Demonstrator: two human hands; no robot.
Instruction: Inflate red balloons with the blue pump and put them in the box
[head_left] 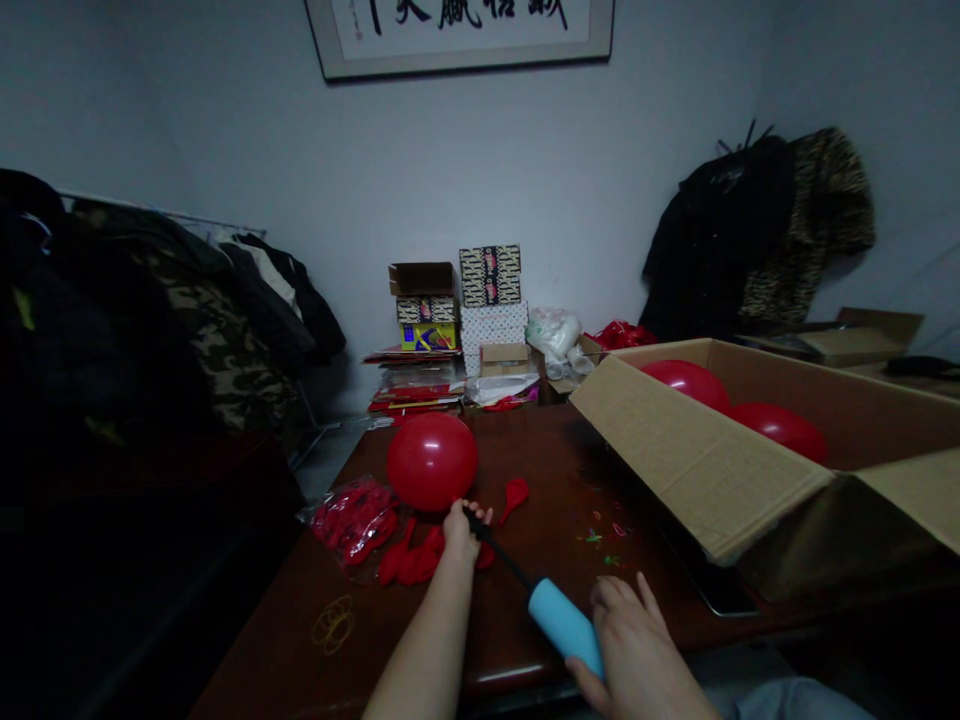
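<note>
An inflated red balloon sits over the tabletop, its neck towards me. My left hand is closed around that neck and the black nozzle end of a hand balloon pump. The pump has a thin black shaft and a light blue barrel, slanting down to the right. At the barrel's near end is my right hand, thumb below and fingers above, partly covering it. Limp red balloons lie under my left wrist, beside a clear bag of red balloons. One flat red balloon lies farther right.
A cardboard box with red balloons inside stands on the table at right, a dark flat device beside it. Rubber bands lie front left, small colourful bits centre right. Stacked boxes stand behind.
</note>
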